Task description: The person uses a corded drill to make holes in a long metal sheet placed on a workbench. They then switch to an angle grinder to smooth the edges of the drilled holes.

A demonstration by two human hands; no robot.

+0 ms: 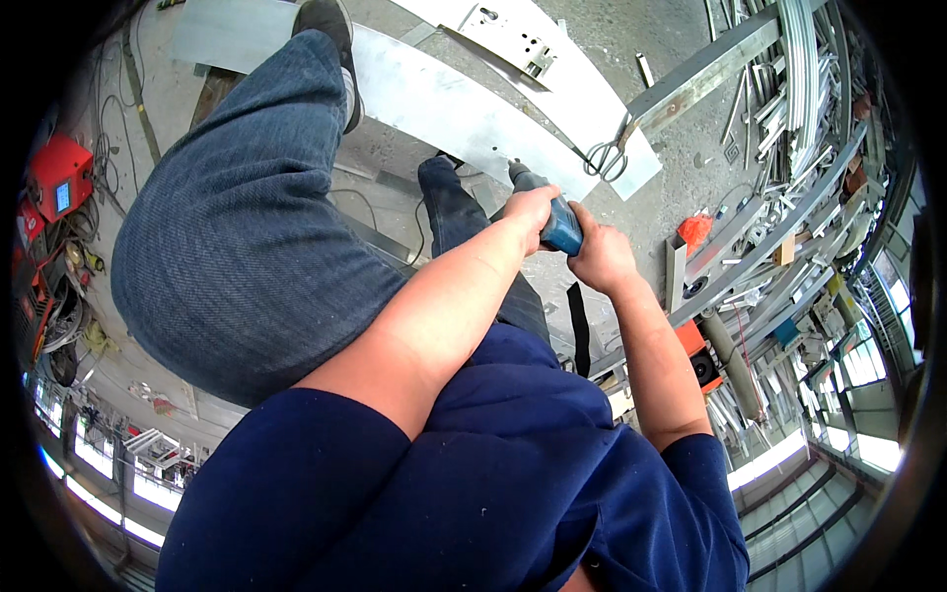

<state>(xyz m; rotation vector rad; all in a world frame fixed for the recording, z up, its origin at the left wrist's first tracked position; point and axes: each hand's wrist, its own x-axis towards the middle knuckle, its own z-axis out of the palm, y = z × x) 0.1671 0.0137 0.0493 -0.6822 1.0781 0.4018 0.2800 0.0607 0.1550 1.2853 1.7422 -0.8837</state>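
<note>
The left hand [533, 215] and right hand [603, 257] are both closed firmly around the blue, dark-nosed power drill [563, 231], positioned over the long, flat, silver-grey metal sheet [449, 104]; tip contact cannot be determined

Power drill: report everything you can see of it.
The power drill has a blue, plastic-looking body, a greyer front section and a dark chuck. It lies aslant, chuck toward the picture's upper left, over the pale metal sheet. The left hand and right hand grip it from either side. Whether its tip touches the sheet is unclear.
</note>
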